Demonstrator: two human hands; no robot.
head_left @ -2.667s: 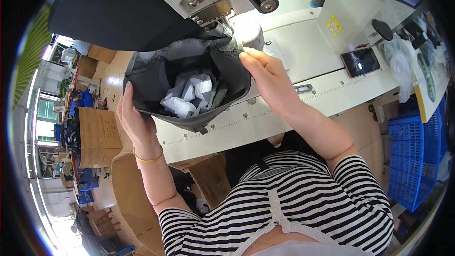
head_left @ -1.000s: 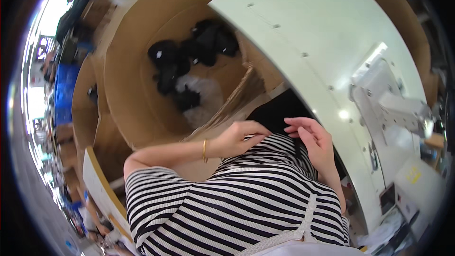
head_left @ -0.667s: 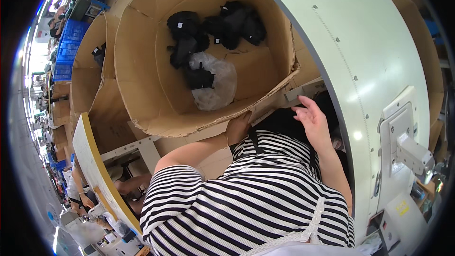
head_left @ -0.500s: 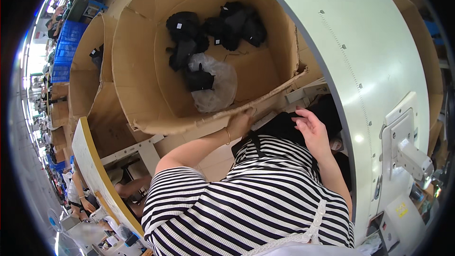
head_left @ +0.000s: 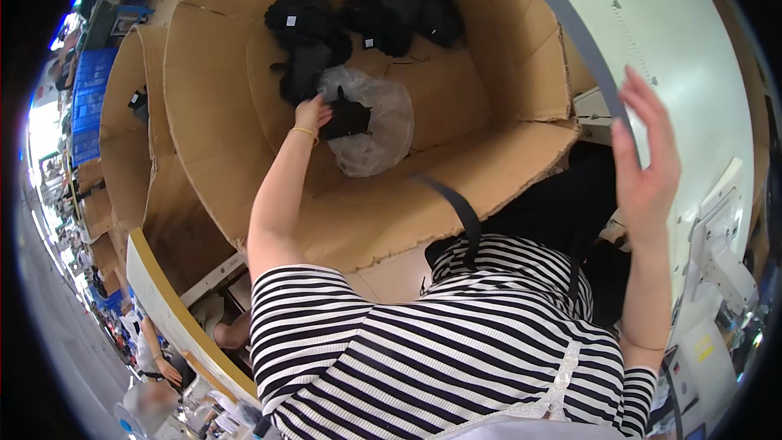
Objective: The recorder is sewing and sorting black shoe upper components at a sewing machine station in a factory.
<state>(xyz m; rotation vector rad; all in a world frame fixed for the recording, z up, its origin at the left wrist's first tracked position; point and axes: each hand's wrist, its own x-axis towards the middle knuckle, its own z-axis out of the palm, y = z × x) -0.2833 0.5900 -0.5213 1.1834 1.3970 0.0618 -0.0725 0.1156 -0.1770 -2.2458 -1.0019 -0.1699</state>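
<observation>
Down inside a large cardboard box (head_left: 481, 183), my left hand (head_left: 313, 116) reaches to a small black fabric item (head_left: 348, 118). Its fingers are at the item's left edge and look slightly parted; I cannot tell whether they touch it. The item lies on a crumpled clear plastic bag (head_left: 383, 143) on the box floor. My right hand (head_left: 649, 151) is raised at the edge of the white machine table (head_left: 705, 73), thumb and fingers apart, holding nothing.
More black fabric items (head_left: 309, 28) with small white tags lie at the box's far side. A second cardboard box (head_left: 122, 134) stands to the left, before blue crates (head_left: 94, 98). A yellow-edged board (head_left: 175, 301) is at lower left. A black strap (head_left: 460, 204) hangs at my waist.
My left hand has moved from the box's near rim into the box, up to the black fabric item. My right hand has risen and moved right to the white table's edge. My body leans forward.
</observation>
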